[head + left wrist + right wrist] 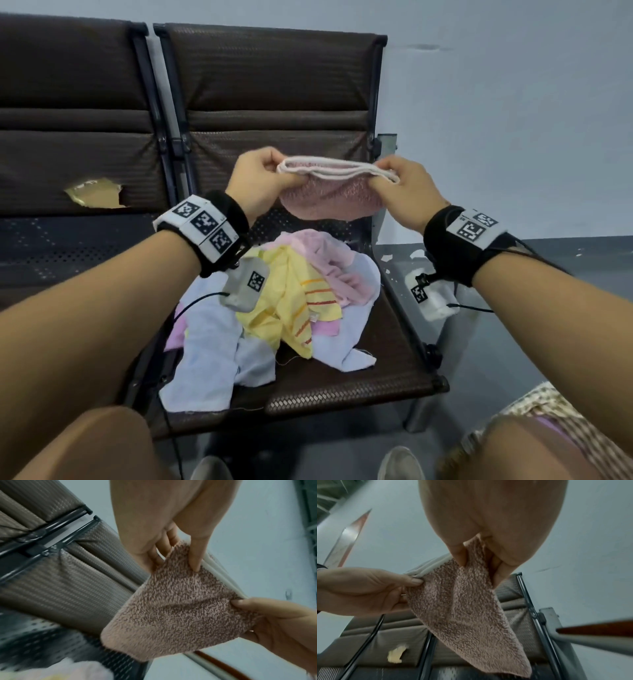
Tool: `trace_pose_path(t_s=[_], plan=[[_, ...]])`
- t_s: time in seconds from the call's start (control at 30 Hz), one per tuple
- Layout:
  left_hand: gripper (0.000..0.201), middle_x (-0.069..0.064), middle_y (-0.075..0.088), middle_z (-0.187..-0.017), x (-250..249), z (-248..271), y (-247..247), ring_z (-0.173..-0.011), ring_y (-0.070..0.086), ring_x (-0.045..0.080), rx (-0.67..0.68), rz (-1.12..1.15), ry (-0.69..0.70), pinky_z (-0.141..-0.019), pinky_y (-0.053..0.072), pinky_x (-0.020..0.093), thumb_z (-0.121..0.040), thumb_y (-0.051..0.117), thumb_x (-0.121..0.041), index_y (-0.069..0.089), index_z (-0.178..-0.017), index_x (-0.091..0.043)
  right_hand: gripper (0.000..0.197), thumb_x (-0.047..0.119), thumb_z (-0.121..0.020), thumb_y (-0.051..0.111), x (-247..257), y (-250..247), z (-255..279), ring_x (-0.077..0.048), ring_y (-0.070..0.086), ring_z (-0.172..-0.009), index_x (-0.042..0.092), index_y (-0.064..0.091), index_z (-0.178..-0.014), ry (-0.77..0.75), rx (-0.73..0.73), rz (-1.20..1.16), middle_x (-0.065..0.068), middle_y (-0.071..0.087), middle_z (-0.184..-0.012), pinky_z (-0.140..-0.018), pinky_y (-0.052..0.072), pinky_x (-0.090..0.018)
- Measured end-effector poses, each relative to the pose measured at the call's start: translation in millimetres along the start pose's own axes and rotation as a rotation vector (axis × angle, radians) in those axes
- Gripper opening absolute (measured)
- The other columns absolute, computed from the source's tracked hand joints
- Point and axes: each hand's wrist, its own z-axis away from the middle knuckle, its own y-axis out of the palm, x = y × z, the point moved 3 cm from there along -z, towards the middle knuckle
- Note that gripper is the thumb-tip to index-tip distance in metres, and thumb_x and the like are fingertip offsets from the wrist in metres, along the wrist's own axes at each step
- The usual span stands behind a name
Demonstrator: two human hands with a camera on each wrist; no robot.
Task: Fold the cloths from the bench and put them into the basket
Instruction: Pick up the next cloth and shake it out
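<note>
A pink terry cloth (329, 197) with a white trimmed edge hangs folded in the air above the bench seat. My left hand (265, 178) pinches its left top corner and my right hand (399, 185) pinches its right top corner. The left wrist view shows the cloth (173, 609) held between thumb and fingers (194, 558). From the right wrist, the same cloth (467, 612) droops below my right hand (481, 561). A pile of loose cloths (274, 315), yellow, pink and pale blue, lies on the brown bench seat (376, 370). No basket is in view.
The bench has dark brown padded backrests (274, 85); the left one has a torn patch (96, 195). A grey wall stands behind and grey floor lies to the right. My knees (102, 445) are at the bottom, with patterned fabric (555, 421) at lower right.
</note>
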Motion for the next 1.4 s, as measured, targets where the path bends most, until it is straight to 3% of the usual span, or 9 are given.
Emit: trace_pose_path(t_s=[0.23,0.47,0.67,0.8,0.97,1.03,1.17,1.3,1.4], plan=[[0.015,0.004,0.058,-0.083,104,91,15,-0.073,0.059,0.016,0.611,-0.417,-0.390,-0.067,0.054,0.033,-0.093,0.065,-0.010,0.054,-0.089,-0.018,0.016,0.022,-0.093,0.059,-76,68,89,-0.018,0.058,-0.072,0.012,0.068,-0.085,0.214,0.712,0.257,-0.006,0.064,-0.077,-0.068,0.047,-0.031],[0.012,0.008,0.054,-0.074,133,130,22,-0.057,0.054,0.011,1.045,-0.354,-0.699,-0.054,0.054,0.021,-0.086,0.072,-0.004,0.063,-0.093,-0.008,0.020,0.008,-0.094,0.059,-115,95,146,-0.020,0.062,-0.072,-0.003,0.065,-0.110,0.747,0.971,-0.087,-0.008,0.065,-0.082,-0.062,0.050,-0.027],[0.019,0.009,0.058,-0.091,157,88,25,-0.083,0.058,0.019,0.534,-0.243,-0.668,-0.068,0.055,0.029,-0.085,0.066,-0.003,0.066,-0.105,-0.003,0.018,0.000,-0.078,0.062,-131,102,102,-0.017,0.049,-0.063,0.012,0.057,-0.067,0.798,0.609,-0.244,-0.004,0.052,-0.065,-0.053,0.037,-0.026],[0.007,0.010,0.061,-0.087,177,60,28,-0.080,0.060,0.024,0.242,-0.181,-0.598,-0.063,0.059,0.031,-0.087,0.066,-0.003,0.064,-0.087,-0.010,0.003,0.012,-0.079,0.073,-149,115,75,-0.018,0.057,-0.070,0.010,0.073,-0.081,0.568,0.295,-0.077,-0.001,0.063,-0.072,-0.062,0.044,-0.030],[0.002,0.009,0.073,-0.092,205,41,26,-0.088,0.069,0.031,0.049,-0.436,-0.456,-0.081,0.059,0.042,-0.085,0.070,-0.021,0.069,-0.087,-0.020,0.031,0.027,-0.086,0.065,-140,132,64,-0.015,0.060,-0.100,0.021,0.063,-0.117,0.290,0.042,0.170,0.002,0.066,-0.113,-0.090,0.049,-0.032],[0.007,0.005,0.072,-0.093,218,43,27,-0.090,0.069,0.029,0.023,-0.475,-0.471,-0.083,0.057,0.039,-0.086,0.070,-0.026,0.066,-0.092,-0.024,0.016,0.029,-0.085,0.064,-126,137,69,-0.014,0.060,-0.094,0.024,0.065,-0.100,0.078,0.071,0.220,0.004,0.065,-0.102,-0.087,0.052,-0.035],[0.033,0.000,0.062,-0.094,218,55,21,-0.083,0.060,0.020,-0.073,-0.575,-0.371,-0.072,0.047,0.032,-0.083,0.074,-0.034,0.055,-0.108,-0.021,0.025,0.037,-0.090,0.059,-120,158,102,-0.017,0.065,-0.092,0.020,0.071,-0.104,-0.145,0.607,0.304,0.003,0.070,-0.101,-0.085,0.053,-0.038],[0.027,-0.007,0.068,-0.092,199,88,30,-0.084,0.065,0.011,0.256,-0.454,-0.178,-0.077,0.055,0.032,-0.078,0.080,-0.032,0.061,-0.096,-0.025,0.062,0.042,-0.091,0.064,-139,164,123,-0.024,0.049,-0.133,0.012,0.050,-0.144,-0.165,0.831,0.456,-0.008,0.052,-0.147,-0.112,0.037,-0.037],[0.064,-0.004,0.061,-0.125,203,116,40,-0.112,0.058,0.014,0.629,-0.606,-0.098,-0.099,0.047,0.031,-0.071,0.085,-0.043,0.060,-0.126,-0.023,0.081,0.036,-0.087,0.070,-148,162,124,-0.024,0.034,-0.146,0.009,0.033,-0.154,-0.125,0.844,0.469,-0.012,0.034,-0.159,-0.119,0.024,-0.031]])
